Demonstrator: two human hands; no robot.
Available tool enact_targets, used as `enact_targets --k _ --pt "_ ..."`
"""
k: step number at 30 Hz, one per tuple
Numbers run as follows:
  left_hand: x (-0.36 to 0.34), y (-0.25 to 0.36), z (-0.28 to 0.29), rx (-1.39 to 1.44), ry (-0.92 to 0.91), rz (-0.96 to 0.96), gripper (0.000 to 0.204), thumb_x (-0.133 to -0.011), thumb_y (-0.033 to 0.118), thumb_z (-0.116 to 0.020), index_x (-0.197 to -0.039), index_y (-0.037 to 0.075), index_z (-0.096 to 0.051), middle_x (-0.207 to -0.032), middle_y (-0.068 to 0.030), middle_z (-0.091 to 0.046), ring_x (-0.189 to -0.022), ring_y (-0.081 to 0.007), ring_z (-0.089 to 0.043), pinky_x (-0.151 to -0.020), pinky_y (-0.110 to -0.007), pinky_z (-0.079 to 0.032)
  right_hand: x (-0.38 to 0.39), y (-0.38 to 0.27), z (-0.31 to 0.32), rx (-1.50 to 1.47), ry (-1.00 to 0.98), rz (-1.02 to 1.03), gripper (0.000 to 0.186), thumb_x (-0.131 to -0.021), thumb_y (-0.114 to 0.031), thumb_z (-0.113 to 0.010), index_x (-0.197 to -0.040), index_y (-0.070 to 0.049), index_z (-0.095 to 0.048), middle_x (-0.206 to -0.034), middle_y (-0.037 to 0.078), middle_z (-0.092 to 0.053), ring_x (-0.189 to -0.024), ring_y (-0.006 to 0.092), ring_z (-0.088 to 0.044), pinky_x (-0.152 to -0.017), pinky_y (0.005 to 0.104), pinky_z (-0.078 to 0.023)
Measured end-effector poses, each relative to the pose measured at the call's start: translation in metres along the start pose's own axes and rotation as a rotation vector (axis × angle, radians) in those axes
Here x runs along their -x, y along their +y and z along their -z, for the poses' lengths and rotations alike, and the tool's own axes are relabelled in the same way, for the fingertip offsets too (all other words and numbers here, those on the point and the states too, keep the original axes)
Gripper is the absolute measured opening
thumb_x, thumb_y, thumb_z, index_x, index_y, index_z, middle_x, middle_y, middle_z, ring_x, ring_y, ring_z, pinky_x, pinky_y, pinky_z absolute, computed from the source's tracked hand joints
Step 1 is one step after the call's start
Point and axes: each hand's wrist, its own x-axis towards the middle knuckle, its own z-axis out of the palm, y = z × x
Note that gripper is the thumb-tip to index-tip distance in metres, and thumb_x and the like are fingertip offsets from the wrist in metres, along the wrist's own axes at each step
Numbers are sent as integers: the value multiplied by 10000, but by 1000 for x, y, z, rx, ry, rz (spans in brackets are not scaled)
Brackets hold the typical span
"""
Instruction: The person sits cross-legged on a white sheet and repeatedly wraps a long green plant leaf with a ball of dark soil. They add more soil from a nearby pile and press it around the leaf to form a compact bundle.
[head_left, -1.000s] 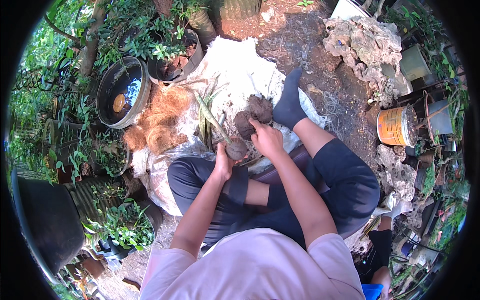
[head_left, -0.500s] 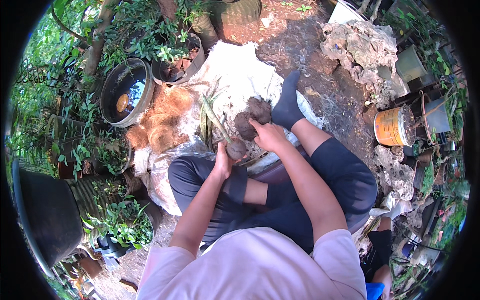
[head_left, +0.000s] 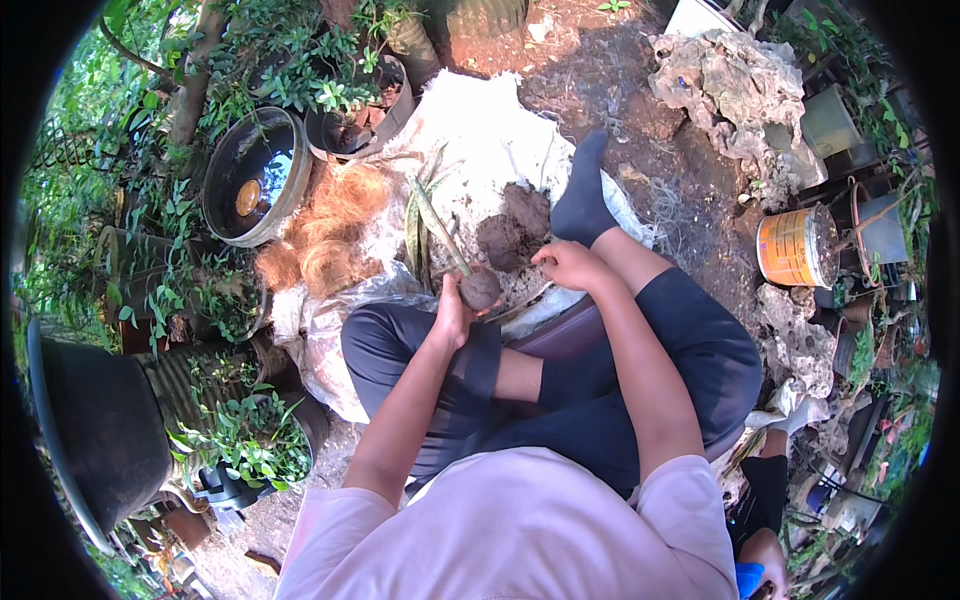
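Note:
My left hand (head_left: 453, 316) is closed around a round brown mud ball (head_left: 481, 289) above my bent leg. A thick pale green plant stem (head_left: 440, 226) rises from the ball, leaning to the far left. Dark lumps of wet soil (head_left: 513, 232) lie on a white sack (head_left: 480, 120) ahead of me. My right hand (head_left: 569, 266) hovers just right of the nearer lump, its fingers curled together. Whatever sits between those fingertips is too small to make out. Narrow green leaves (head_left: 414, 237) lie on the sack beside the stem.
Brown coconut fibre (head_left: 345, 205) lies left of the sack, next to a round basin of water (head_left: 290, 185). Potted plants (head_left: 345, 130) crowd the left. My socked foot (head_left: 583, 200) rests on the sack's right edge. An orange bucket (head_left: 795, 247) and rough rocks (head_left: 735, 100) stand right.
My right hand has drawn back from the soil lump toward the right, and its fingers have curled in. My left hand keeps hold of the mud ball, nearly in place.

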Motion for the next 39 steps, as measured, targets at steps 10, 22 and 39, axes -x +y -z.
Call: enact_targets --k 10,22,39 --pt "-1 0 -1 14 1 1 519 -996 457 -269 -1282 96 -508 -1015 -120 -656 -784 -266 -664 -607 -316 -451 -11 6 -39 -120 302 -41 446 -772 -262 -749 -1164 -64 -672 -899 153 -692 -854 297 -682 -778 384 -533" --pt "-1 0 1 1 -3 13 503 -1001 447 -270 -1279 103 -509 -1001 -114 -658 -793 -264 -670 -605 -317 -452 -4 -11 -68 92 543 128 282 -850 -121 -648 -1127 -89 -604 -908 162 -642 -805 392 -652 -727 475 -534" --pt "4 -3 3 -22 -47 -1 506 -1025 422 -211 -1294 100 -493 -996 -112 -648 -799 -255 -659 -616 -316 -447 15 -26 -63 434 459 153 615 -796 -140 -659 -1384 -281 -549 -836 60 -654 -779 240 -665 -800 463 -467"
